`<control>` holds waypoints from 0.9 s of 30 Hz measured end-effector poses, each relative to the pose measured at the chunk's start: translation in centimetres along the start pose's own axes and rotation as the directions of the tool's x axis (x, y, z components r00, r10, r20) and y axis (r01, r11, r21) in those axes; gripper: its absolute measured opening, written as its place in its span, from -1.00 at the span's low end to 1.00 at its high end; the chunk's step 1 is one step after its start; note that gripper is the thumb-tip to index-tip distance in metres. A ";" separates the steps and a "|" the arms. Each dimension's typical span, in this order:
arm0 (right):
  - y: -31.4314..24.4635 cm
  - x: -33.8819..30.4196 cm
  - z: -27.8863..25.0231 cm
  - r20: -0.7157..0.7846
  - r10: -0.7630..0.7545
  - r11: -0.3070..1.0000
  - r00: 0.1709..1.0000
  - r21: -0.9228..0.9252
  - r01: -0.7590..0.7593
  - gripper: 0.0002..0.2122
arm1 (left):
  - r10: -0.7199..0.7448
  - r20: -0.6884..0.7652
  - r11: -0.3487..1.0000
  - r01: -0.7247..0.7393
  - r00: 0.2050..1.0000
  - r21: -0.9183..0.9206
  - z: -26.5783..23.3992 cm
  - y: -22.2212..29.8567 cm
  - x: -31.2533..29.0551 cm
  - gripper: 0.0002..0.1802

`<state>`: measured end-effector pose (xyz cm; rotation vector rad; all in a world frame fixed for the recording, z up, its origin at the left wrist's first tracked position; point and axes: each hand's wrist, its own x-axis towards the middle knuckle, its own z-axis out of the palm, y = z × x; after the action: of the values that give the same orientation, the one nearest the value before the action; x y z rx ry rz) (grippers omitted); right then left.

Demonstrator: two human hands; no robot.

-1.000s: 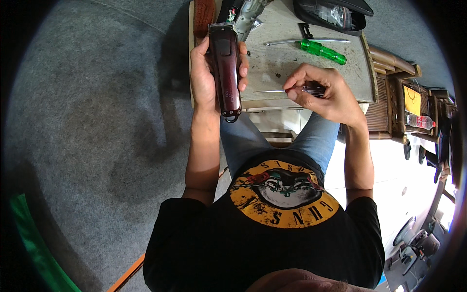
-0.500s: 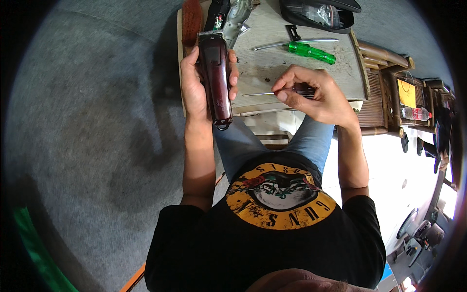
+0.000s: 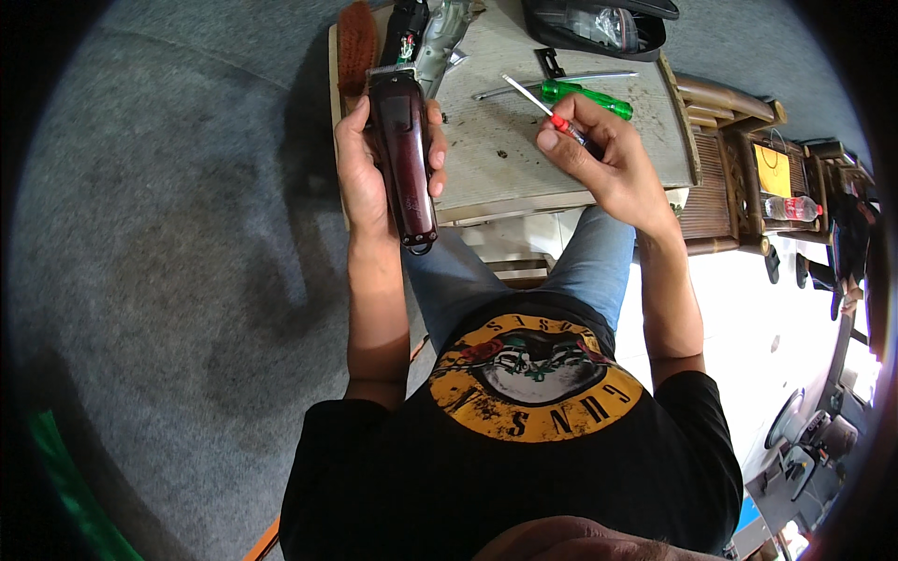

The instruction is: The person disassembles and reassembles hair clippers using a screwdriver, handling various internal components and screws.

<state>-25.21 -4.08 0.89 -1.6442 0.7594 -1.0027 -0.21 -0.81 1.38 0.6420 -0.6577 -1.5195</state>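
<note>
A dark red hair clipper (image 3: 404,154) lies along the palm of my left hand (image 3: 367,173), its toothed blade pointing away from me. My left fingers wrap round its right side. In my right hand (image 3: 603,154) is a small screwdriver (image 3: 559,122) with a red collar, pinched between thumb and fingers; its bare shaft points up and to the left. Part of its handle is hidden in my fingers. Just beyond the right hand, a green-handled screwdriver (image 3: 589,98) lies on the worn tabletop (image 3: 486,192).
Past the clipper lie a brush (image 3: 356,47) with reddish-brown bristles and a grey-green clipper body (image 3: 443,42). A black zip case (image 3: 608,28) stands open at the far edge. Bamboo furniture (image 3: 716,187) with a plastic bottle (image 3: 790,208) is at the right.
My right hand has risen slightly and turned the small screwdriver, so its shaft now points up and away instead of flat to the left. The left hand still holds the clipper.
</note>
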 end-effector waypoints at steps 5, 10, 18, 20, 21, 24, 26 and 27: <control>-0.9 0.0 -0.7 -0.013 0.117 0.991 0.993 -0.067 -0.117 -0.74 | 0.019 -0.009 0.999 -0.019 1.000 0.026 0.3 0.0 -0.2 -0.42; -0.8 0.1 -0.2 -0.068 0.063 0.993 0.996 -0.097 -0.069 -0.79 | 0.031 0.003 0.999 -0.031 1.000 0.035 0.2 -0.1 -0.1 -0.41; -0.2 -0.4 2.2 0.019 -0.105 0.795 0.994 -0.599 0.095 -0.82 | 0.031 -0.014 0.999 -0.030 0.999 0.041 0.5 0.0 -0.2 -0.41; -0.5 -0.3 2.5 0.021 -0.109 0.768 0.994 -0.633 0.097 -0.82 | 0.032 -0.015 0.999 -0.031 0.999 0.041 0.4 0.0 -0.2 -0.41; -0.7 -0.3 2.5 0.020 -0.111 0.753 0.994 -0.651 0.097 -0.81 | 0.032 -0.013 0.999 -0.031 0.999 0.040 0.4 -0.1 -0.2 -0.41; -0.5 -0.3 2.5 0.023 -0.104 0.731 0.994 -0.676 0.093 -0.79 | -0.003 -0.022 0.999 0.004 1.000 0.038 0.2 0.0 0.0 -0.43; -0.8 -0.3 2.4 0.001 -0.076 0.776 0.997 -0.628 0.060 -0.78 | 0.013 -0.028 0.999 -0.012 1.000 0.033 0.5 0.0 -0.2 -0.42; -0.9 -0.3 2.3 -0.008 -0.060 0.797 0.998 -0.602 0.043 -0.77 | 0.021 -0.034 0.999 -0.020 0.999 0.030 0.6 0.0 -0.3 -0.42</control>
<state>-23.30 -2.57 1.35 -2.2099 1.1412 -0.8649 -0.59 -0.53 1.79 0.6803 -0.6604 -1.4791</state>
